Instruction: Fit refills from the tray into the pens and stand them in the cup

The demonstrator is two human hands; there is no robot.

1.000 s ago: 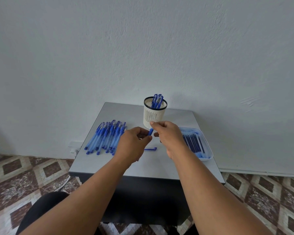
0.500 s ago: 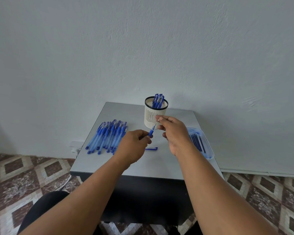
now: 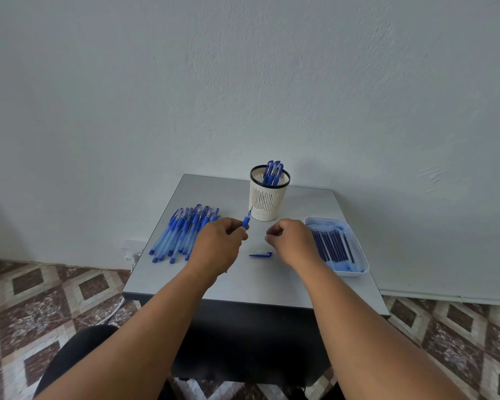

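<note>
Pens first: one blue pen [image 3: 246, 220] in your left hand [image 3: 217, 246], several standing in the white mesh cup [image 3: 267, 197], and a heap of pens [image 3: 182, 233] too crowded to count left of the cup. One cap [image 3: 260, 254] lies in front of the cup, between your hands. Your left fingers grip the pen, tip toward the cup. Your right hand [image 3: 290, 241] is curled, holding nothing visible, beside the refill tray [image 3: 355, 246].

No readable text, labels or numbers anywhere.
</note>
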